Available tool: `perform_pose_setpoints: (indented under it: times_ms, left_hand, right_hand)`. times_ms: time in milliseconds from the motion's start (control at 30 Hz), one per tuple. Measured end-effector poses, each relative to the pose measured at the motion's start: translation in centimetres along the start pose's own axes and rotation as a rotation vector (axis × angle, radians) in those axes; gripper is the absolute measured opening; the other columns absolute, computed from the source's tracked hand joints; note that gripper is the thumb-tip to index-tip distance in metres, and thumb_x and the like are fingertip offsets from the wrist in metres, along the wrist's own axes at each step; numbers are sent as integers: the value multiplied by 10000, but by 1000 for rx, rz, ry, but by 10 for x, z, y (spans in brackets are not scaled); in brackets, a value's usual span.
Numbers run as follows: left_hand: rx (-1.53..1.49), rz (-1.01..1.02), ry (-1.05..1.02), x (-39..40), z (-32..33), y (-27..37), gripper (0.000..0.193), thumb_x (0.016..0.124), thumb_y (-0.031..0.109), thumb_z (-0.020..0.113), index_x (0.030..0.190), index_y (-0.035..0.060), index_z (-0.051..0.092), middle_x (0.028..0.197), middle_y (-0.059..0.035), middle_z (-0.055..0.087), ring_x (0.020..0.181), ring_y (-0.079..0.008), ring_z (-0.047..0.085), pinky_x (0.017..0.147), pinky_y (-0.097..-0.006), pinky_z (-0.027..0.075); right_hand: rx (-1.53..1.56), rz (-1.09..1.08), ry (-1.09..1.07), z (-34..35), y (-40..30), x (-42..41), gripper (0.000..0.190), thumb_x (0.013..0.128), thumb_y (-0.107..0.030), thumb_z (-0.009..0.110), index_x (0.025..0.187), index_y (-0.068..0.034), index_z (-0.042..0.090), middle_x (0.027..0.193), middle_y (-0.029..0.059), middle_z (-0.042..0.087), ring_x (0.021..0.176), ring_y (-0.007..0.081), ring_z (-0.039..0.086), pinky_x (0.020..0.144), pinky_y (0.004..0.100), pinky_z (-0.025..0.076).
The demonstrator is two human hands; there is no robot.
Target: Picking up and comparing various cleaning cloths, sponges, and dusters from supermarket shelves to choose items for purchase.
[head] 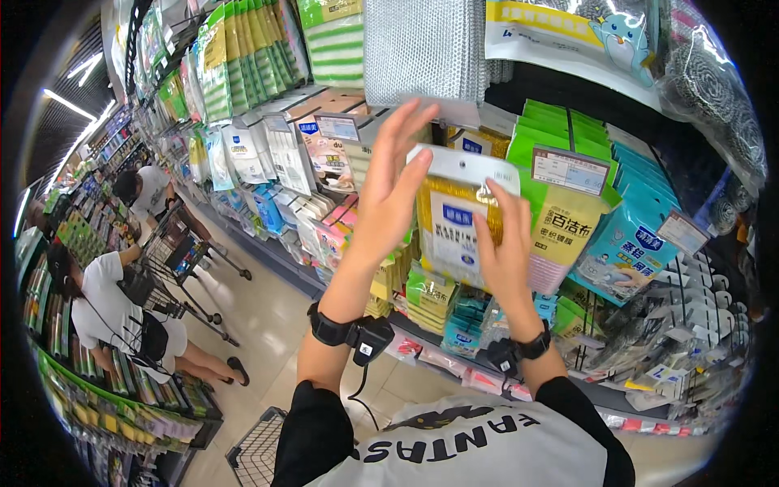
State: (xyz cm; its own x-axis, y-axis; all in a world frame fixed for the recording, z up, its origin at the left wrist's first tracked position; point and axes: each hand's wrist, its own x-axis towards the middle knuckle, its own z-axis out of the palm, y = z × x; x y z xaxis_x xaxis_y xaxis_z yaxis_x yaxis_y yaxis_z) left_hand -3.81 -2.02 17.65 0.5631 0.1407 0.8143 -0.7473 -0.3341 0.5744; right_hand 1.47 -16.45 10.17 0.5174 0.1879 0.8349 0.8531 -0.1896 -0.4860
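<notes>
Both my arms reach up to a store shelf of hanging cleaning cloths. My left hand [395,176] is raised with fingers apart, its thumb near the upper left corner of a yellow and white packet of washing cloths [453,228]. Whether that thumb touches the packet is unclear. At the packet's right side is my right hand [504,243], fingers spread over its front edge; a firm grip cannot be made out. Green packets of scouring cloths [560,237] hang just to the right, under a price tag [570,170]. A silver mesh cloth [424,49] hangs above.
Turquoise packets [633,255] hang farther right, beside metal hooks with bagged goods. A wire shopping cart [258,447] stands below, left of my body. Two people in white shirts are in the aisle at left with another shopping cart [176,243]. Price tags jut from the hooks.
</notes>
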Motion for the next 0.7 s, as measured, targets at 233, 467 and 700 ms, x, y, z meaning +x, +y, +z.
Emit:
perform_pose_setpoints:
  times_ms: [233,467,700]
  left_hand:
    - [58,-8,-21,3,-3,2,427,892,160,428,1295,72,318,1272,-116,457,1167,-194,407,977,-336,272]
    - [41,-28,-54,1,-5,0,432,893,131,420,1306,80,303,1314,-114,407,1244,-212,338,1023,-361,229]
    - [17,-17,-113,-3,-9,-5,434,888,104,418,1300,42,294,1349,-125,354,1264,-225,315,1038,-364,215]
  right_hand:
    - [-16,-25,75,31,11,27,402,822,-55,533,1214,-126,473,1041,146,458,906,320,533,726,382,453]
    - [-53,-33,115,35,13,23,416,818,-58,541,1221,-136,472,1042,142,456,892,321,534,722,385,449]
    - [-95,-9,138,40,15,29,446,821,-53,530,1252,-97,425,1064,172,432,898,347,524,751,393,438]
